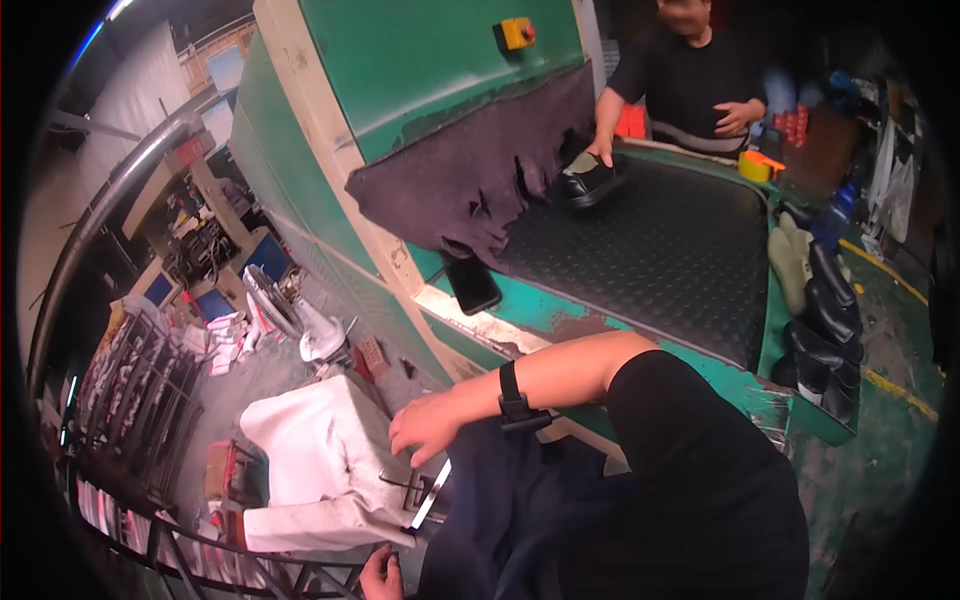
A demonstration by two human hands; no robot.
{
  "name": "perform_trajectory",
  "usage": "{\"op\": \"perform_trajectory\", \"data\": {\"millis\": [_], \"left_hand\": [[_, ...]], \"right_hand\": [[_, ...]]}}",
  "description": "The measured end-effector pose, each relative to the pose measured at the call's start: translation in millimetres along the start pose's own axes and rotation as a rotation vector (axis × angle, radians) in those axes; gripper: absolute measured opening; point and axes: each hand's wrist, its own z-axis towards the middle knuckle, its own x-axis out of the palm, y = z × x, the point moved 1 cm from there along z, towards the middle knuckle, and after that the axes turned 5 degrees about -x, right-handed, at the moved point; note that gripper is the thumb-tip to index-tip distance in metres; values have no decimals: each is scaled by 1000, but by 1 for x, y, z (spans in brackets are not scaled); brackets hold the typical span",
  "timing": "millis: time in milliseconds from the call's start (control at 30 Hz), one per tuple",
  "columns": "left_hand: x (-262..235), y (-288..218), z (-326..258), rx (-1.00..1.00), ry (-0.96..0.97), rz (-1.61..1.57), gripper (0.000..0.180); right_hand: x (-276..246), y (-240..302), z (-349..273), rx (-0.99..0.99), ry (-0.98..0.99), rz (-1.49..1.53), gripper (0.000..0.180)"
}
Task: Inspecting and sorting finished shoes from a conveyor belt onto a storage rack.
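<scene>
Right elbow up, hand hanging by the white cloth

So my right arm is sticking out sideways, elbow bending beside the green machine (430, 75) and forearm sloping down to the left, with a black strap (520, 408) circling it near the wrist. My right hand (425, 428) is drooping palm-down, fingers half curling and pointing down-left. It's hanging right at the edge of the white cloth (315, 430), which is draping over something low on my left. Nothing's showing in that hand, but the palm is facing away, so I can't tell if I'm gripping or touching anything. A pale glossy strip (432, 495) is sitting just below it.

My left hand (380, 575) is barely peeking in at the bottom edge, fingers bending, lower than the cloth; can't tell its grip either.

Up on the machine, a phone (472, 285) is lying beside the black textured belt (660, 265), and a co-worker (690, 85) is keeping one hand on a black shoe (590, 188).
</scene>
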Motion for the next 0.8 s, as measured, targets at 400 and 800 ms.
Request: {"op": "perform_trajectory", "data": {"millis": [400, 800], "left_hand": [[-54, -3, -40, -181, -409, 62, 34], [-112, 117, -38, -203, -441, 399, 46]], "right_hand": [[46, -39, -10, 143, 479, 202, 45], [45, -43, -12, 114, 664, 129, 47]]}}
